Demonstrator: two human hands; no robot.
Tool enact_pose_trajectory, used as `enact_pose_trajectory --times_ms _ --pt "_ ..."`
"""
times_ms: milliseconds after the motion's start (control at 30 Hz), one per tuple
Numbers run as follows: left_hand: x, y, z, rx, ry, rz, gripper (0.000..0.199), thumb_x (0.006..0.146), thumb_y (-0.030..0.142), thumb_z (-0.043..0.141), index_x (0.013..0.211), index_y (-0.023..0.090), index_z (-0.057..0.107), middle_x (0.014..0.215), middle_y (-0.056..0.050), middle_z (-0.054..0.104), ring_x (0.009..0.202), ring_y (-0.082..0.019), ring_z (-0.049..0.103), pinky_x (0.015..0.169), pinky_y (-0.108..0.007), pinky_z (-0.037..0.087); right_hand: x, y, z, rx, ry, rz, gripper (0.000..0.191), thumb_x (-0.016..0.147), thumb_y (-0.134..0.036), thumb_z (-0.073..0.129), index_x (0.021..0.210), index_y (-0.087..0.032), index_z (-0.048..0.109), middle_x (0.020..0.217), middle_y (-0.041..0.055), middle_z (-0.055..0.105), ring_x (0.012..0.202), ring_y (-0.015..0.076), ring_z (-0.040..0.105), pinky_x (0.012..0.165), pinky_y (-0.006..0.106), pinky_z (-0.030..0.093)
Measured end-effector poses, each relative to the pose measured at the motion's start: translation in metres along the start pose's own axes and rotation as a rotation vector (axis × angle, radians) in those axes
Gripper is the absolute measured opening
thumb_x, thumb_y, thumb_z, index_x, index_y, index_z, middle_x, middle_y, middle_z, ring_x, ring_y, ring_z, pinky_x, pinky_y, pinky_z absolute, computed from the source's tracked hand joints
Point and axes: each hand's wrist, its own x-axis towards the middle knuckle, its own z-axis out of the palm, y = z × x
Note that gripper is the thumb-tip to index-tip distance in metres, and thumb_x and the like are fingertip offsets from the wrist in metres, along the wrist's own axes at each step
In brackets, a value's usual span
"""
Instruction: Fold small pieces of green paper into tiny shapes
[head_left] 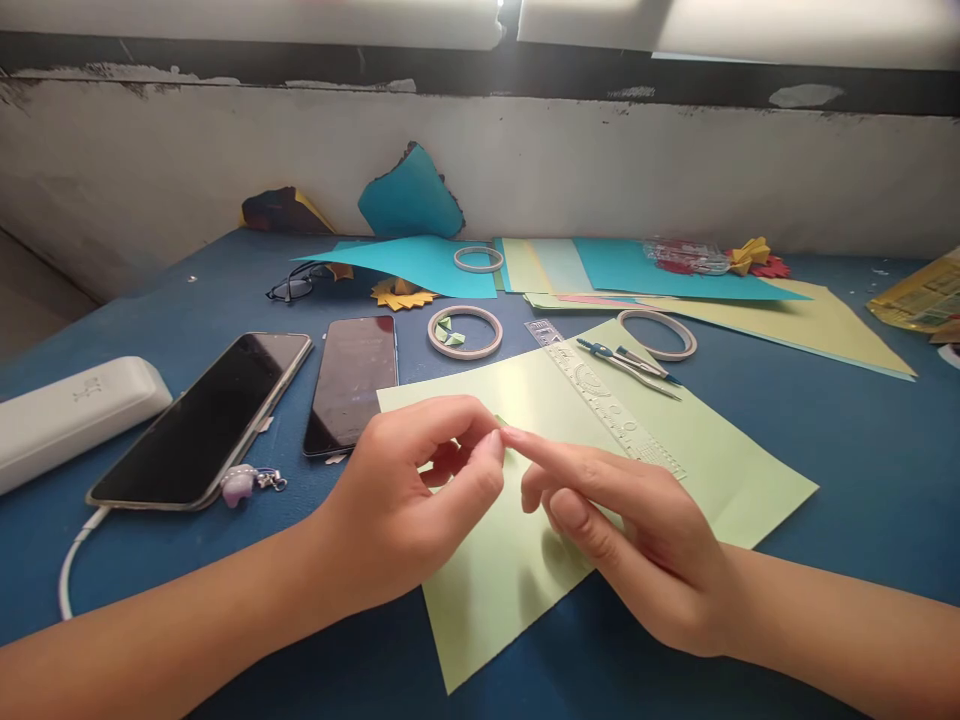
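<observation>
My left hand (427,490) is closed in a pinch above the light green paper sheet (735,470). Between its thumb and forefinger a sliver of small green paper piece (502,421) peeks out; the fingers hide the rest. The outstretched index finger of my right hand (637,540) touches the left fingertips. Its thumb and other fingers are loosely bent and apart, with nothing visible in them. On the sheet, beyond my right hand, lie a clear plastic ruler (600,390) and a drawing compass (630,367). Small folded green paper pieces (448,332) sit inside a tape roll (495,345).
Two phones (210,420) (352,380), a white power bank (82,410) and a purple charm (238,485) lie at left. Behind are glasses (291,288), yellow paper flower (401,294), blue paper (420,262) and more tape rolls (664,335). A yellow packet (922,295) is at far right.
</observation>
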Motion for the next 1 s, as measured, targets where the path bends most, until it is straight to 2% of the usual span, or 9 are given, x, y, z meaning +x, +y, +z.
enact_pose_trajectory --times_ms 100,200,300,433,500,600,700,833,1000 --pt "-0.003 0.000 0.000 -0.060 -0.013 0.049 0.021 0.085 0.018 0.040 0.068 0.016 0.051 0.059 0.003 0.043 0.052 -0.008 0.038 0.047 -0.021 0.030 0.001 0.000 -0.001 0.001 -0.006 0.006 0.043 0.092 -0.013 0.033 0.134 -0.024 0.039 0.070 0.0016 0.054 0.067 0.0132 0.053 0.057 0.027 0.049" --pt "-0.005 -0.005 -0.002 -0.157 -0.076 0.107 0.021 0.089 0.017 0.038 0.075 0.015 0.053 0.066 0.001 0.048 0.058 -0.009 0.043 0.052 -0.022 0.034 0.001 0.001 -0.002 0.076 -0.011 0.029 0.041 0.094 -0.016 0.033 0.132 -0.026 0.042 0.064 -0.0007 0.048 0.064 0.0120 0.052 0.059 0.027 0.050" --pt "-0.005 -0.010 -0.003 -0.243 -0.135 0.113 0.023 0.092 0.019 0.035 0.080 0.015 0.055 0.071 -0.001 0.050 0.062 -0.010 0.044 0.055 -0.023 0.036 0.000 0.001 -0.005 0.206 -0.038 0.105 0.039 0.094 -0.019 0.034 0.130 -0.030 0.045 0.070 0.0004 0.053 0.065 0.0107 0.052 0.057 0.024 0.048" --pt "-0.003 -0.012 -0.003 -0.274 -0.125 0.111 0.025 0.093 0.022 0.034 0.086 0.014 0.057 0.074 -0.002 0.052 0.065 -0.011 0.046 0.060 -0.023 0.038 -0.002 0.001 -0.007 0.377 -0.006 0.261 0.035 0.094 -0.023 0.037 0.125 -0.030 0.051 0.074 0.0010 0.057 0.066 0.0103 0.051 0.061 0.025 0.045" --pt "-0.002 -0.010 -0.002 -0.215 -0.089 0.083 0.025 0.092 0.021 0.036 0.082 0.014 0.058 0.071 0.000 0.052 0.064 -0.010 0.046 0.057 -0.022 0.036 0.000 0.002 -0.009 0.552 -0.025 0.383 0.034 0.094 -0.027 0.037 0.124 -0.028 0.053 0.070 0.0009 0.057 0.063 0.0103 0.051 0.059 0.025 0.044" --pt "-0.001 -0.004 -0.001 -0.112 -0.042 -0.001 0.022 0.089 0.021 0.042 0.074 0.014 0.058 0.064 0.002 0.049 0.059 -0.009 0.043 0.051 -0.020 0.032 0.007 0.004 -0.011 0.937 -0.081 0.592 0.036 0.093 -0.031 0.033 0.117 -0.026 0.058 0.060 0.0002 0.054 0.050 0.0094 0.047 0.051 0.024 0.039" --pt "-0.001 0.000 -0.002 -0.140 -0.058 -0.123 0.023 0.088 0.023 0.044 0.070 0.015 0.057 0.060 0.003 0.044 0.056 -0.008 0.038 0.049 -0.020 0.029 0.014 0.009 -0.014 1.194 -0.088 0.703 0.037 0.091 -0.029 0.032 0.103 -0.024 0.067 0.053 -0.0012 0.046 0.045 0.0080 0.042 0.048 0.023 0.035" --pt "0.000 -0.002 -0.003 -0.351 -0.155 -0.258 0.027 0.088 0.029 0.044 0.069 0.016 0.057 0.056 0.004 0.037 0.053 -0.008 0.032 0.047 -0.020 0.025 0.015 0.012 -0.015 1.283 -0.115 0.715 0.035 0.090 -0.025 0.035 0.100 -0.021 0.068 0.052 -0.0014 0.045 0.047 0.0078 0.042 0.052 0.023 0.034" --pt "-0.001 -0.007 0.000 -0.539 -0.237 -0.284 0.026 0.088 0.029 0.048 0.069 0.016 0.058 0.055 0.005 0.035 0.052 -0.006 0.031 0.046 -0.019 0.024 0.013 0.013 -0.013 1.345 -0.106 0.743 0.036 0.091 -0.024 0.033 0.101 -0.020 0.067 0.054 -0.0009 0.049 0.049 0.0074 0.044 0.055 0.023 0.035"
